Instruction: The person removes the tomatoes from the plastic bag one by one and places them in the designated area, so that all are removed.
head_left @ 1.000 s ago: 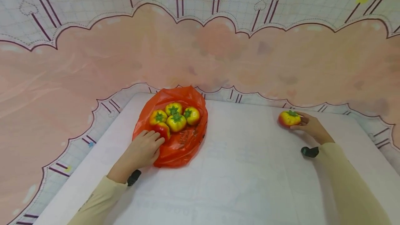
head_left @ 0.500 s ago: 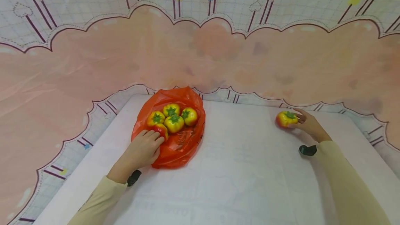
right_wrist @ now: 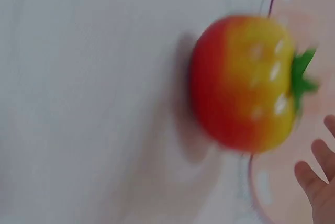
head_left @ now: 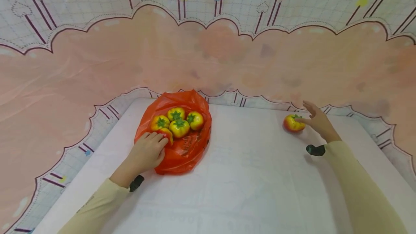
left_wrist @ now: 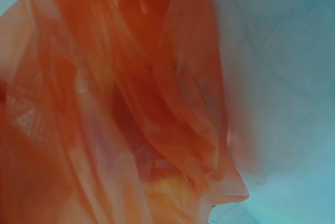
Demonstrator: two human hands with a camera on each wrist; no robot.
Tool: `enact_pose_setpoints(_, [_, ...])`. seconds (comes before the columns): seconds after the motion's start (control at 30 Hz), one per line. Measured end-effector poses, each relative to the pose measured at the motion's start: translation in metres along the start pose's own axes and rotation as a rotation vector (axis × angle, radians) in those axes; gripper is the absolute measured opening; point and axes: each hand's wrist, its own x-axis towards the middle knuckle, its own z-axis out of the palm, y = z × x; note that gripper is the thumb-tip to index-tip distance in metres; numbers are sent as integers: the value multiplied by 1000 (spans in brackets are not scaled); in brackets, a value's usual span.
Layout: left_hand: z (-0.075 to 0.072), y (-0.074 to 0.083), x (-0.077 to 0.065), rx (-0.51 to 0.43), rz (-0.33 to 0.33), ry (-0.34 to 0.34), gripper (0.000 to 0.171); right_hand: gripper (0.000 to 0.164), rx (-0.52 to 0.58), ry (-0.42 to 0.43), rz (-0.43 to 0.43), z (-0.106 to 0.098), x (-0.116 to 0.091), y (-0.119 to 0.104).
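Observation:
A red plastic bag lies spread open on the table, with several yellow-and-red tomatoes with green star-shaped tops on it. My left hand grips the bag's near left edge, its fingers curled over beside the nearest tomato and partly covering it. The left wrist view is filled by crinkled bag film; the fingertips are hidden. At the right back, one single tomato sits on the white surface. My right hand is just right of it with fingers spread, the thumb overlapping its green top.
The white tabletop reaches from the bag to the single tomato. Behind and beside it hangs a peach-and-white patterned cloth with scalloped outlines. Dark wrist-camera mounts stick out below both wrists.
My right hand has let go of the single tomato, its fingers spreading and lifting up off it. The left hand stays at the bag's edge. The head view has shifted slightly.

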Motion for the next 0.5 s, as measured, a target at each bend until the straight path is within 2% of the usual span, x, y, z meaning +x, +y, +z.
enact_pose_setpoints(0.07, [0, -1, 1, 0, 5, 2, 20, 91, -13, 26, -25, 3, 2, -10])
enact_pose_setpoints(0.27, [-2, -2, 7, 6, 54, -14, 20, 80, 39, 48, -134, 19, 10, -44])
enact_pose_setpoints(0.37, [-4, -3, 11, -1, 58, -58, 22, 75, 79, 51, -201, 33, 14, -63])
enact_pose_setpoints(0.5, [-9, -4, 17, -29, 27, -127, 24, 71, 155, 38, -298, 57, 16, -89])
